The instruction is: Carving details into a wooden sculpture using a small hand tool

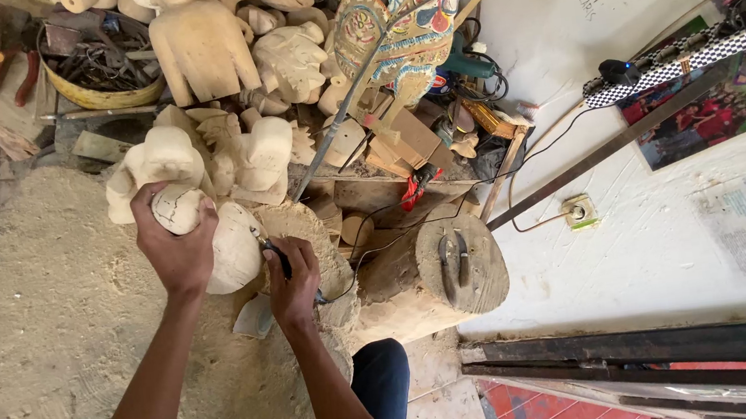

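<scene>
My left hand (173, 249) grips the rounded top of a pale unpainted wooden carving (229, 245) that rests on a wooden block (300, 222). My right hand (292, 277) holds a small dark corded tool (277, 256) against the carving's right side. Its black cord (368, 247) trails right from the hand. Both forearms reach up from the bottom of the head view.
Several unfinished pale carvings (240, 154) are heaped behind. A painted flat puppet (404, 33) leans above them. A round wooden stump (454, 266) with metal tools on top stands to the right. A bowl of tools (99, 67) sits top left. Sawdust (57, 311) covers the ground.
</scene>
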